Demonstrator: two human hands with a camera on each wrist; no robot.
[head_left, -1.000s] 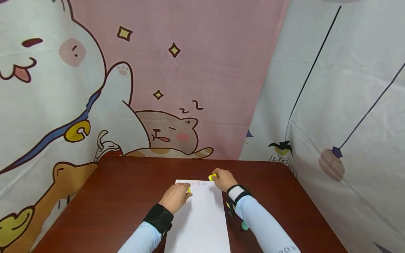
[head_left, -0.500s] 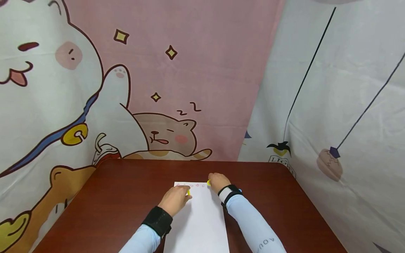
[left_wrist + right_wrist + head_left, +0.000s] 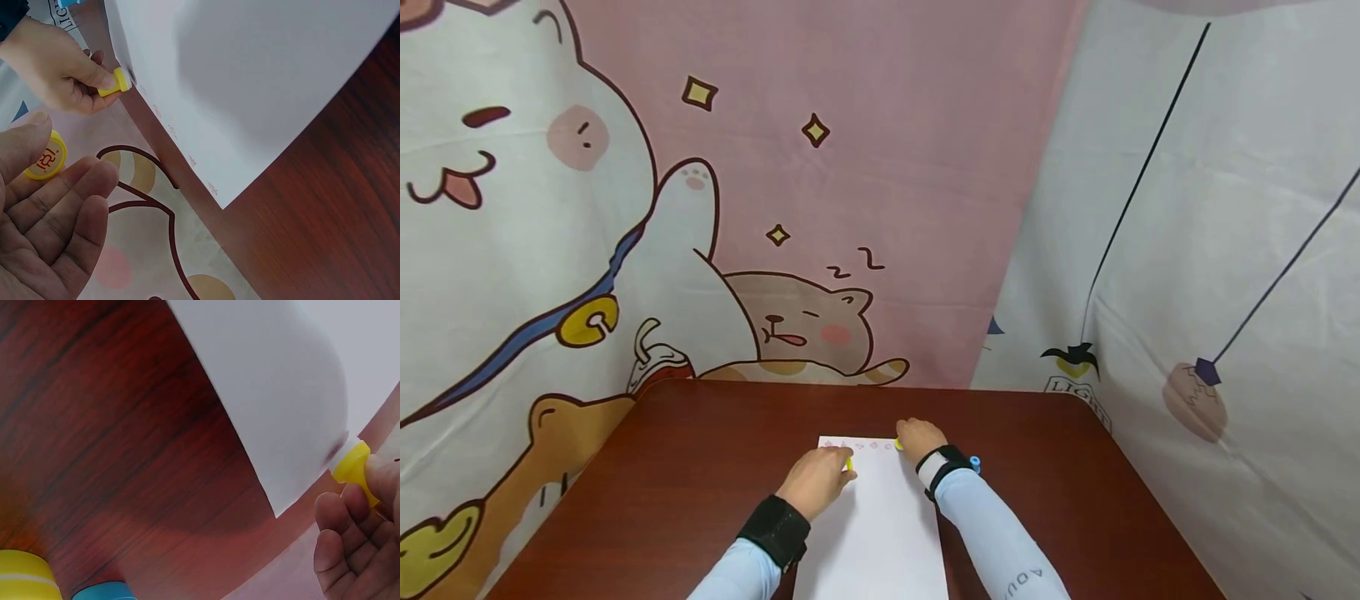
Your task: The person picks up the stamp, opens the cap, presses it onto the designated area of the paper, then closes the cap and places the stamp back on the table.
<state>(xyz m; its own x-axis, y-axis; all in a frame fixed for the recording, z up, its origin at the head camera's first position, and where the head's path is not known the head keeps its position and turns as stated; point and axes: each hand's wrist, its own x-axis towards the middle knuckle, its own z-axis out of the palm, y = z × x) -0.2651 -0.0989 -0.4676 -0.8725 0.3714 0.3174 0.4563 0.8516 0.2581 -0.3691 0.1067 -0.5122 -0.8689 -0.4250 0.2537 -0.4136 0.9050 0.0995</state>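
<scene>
My right hand point(image 3: 919, 439) pinches a yellow stamp point(image 3: 351, 464) between thumb and fingers. The stamp's white base end meets the sheet of white paper point(image 3: 876, 533) at its far edge, near the right corner. A row of small reddish prints point(image 3: 859, 445) runs along that far edge, left of the stamp. Over the paper's left side, my left hand point(image 3: 815, 482) holds a round yellow stamp cap point(image 3: 51, 161) between thumb and fingers. A red design shows on the cap's face in the left wrist view, and the other fingers lie loosely bent.
The paper lies on a dark red wooden table point(image 3: 700, 475). A yellow piece point(image 3: 26, 575) and a blue piece point(image 3: 103, 592) stand on the wood to the right of the paper. Beyond the table hangs a cartoon-printed cloth point(image 3: 925, 167).
My right hand has come left and inward, bringing the stamp from beside the far right corner onto the paper's edge. My left hand stays nearly in place. The head view shifts slightly.
</scene>
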